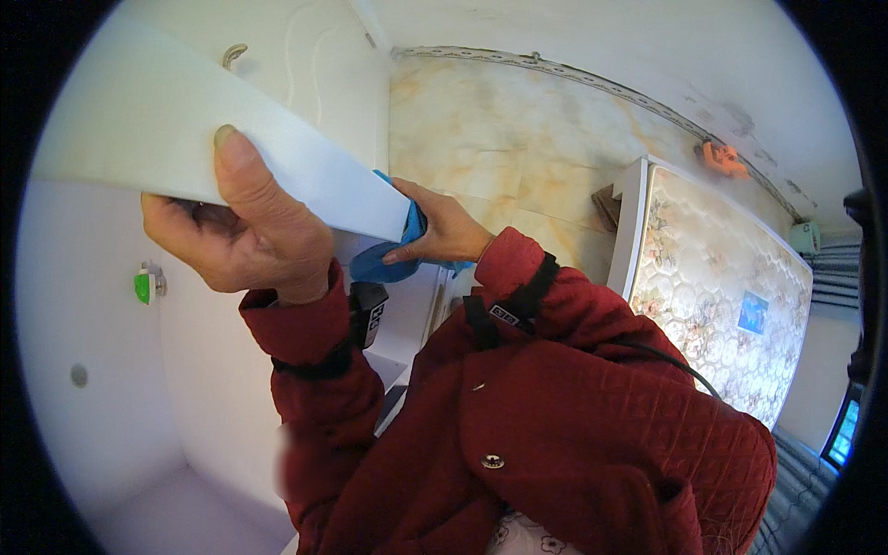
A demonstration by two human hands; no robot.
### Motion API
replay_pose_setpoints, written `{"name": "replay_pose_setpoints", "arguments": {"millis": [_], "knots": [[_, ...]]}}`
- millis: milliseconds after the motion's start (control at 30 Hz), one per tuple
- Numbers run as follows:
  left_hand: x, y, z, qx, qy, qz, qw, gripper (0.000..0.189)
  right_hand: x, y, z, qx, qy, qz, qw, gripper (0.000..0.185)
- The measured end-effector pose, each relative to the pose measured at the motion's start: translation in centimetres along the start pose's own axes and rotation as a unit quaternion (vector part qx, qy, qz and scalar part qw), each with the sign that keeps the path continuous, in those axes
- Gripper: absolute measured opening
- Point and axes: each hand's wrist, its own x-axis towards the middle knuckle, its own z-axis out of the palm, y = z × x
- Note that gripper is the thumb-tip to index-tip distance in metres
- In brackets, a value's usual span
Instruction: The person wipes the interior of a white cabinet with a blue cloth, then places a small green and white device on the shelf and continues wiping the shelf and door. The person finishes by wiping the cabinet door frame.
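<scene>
My left hand (250,215) grips the edge of a white panel (312,159), perhaps a cabinet door, with the thumb flat on its face and the fingers curled behind. At the panel's near end my right hand (444,218) holds a blue cloth (381,262). The cloth wraps around that end, and a flap of it hangs below the thumb. Part of the cloth is hidden behind the panel. Both wrists come out of dark red sleeves with black straps.
A curved metal handle (234,55) sits on a white surface beyond the panel. To the right stands a bed with a floral mattress (707,277). An orange object (725,159) is by the patterned trim along the marbled tiles (472,125). A green-and-white fitting (146,286) is at left.
</scene>
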Motion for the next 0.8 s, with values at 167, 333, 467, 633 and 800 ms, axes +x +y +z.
{"name": "replay_pose_setpoints", "arguments": {"millis": [167, 333, 467, 633, 800], "knots": [[-0.3, 0.3, 0.0, 0.025, 0.018, -0.028, 0.999, 0.037, 1.4, -3.2, -1.3, 0.069, 0.005, -0.084, 0.994, 0.096], [-0.5, 0.9, 0.2, 0.045, 0.032, -0.060, 0.997, 0.038, 4.5, -8.4, -1.9, 0.154, 0.030, -0.179, 0.971, 0.064], [-0.7, 1.0, 0.7, 0.056, 0.056, -0.071, 0.994, 0.037, 6.7, -10.6, -1.1, 0.199, 0.069, -0.224, 0.951, 0.047], [-0.7, 1.1, 0.8, 0.073, 0.053, -0.078, 0.993, 0.035, 5.8, -7.9, -0.6, 0.194, 0.064, -0.136, 0.969, 0.046], [-0.3, 1.3, 0.7, 0.076, 0.051, -0.117, 0.989, 0.035, 4.9, -5.7, 0.0, 0.187, 0.085, -0.018, 0.978, 0.051]]}}
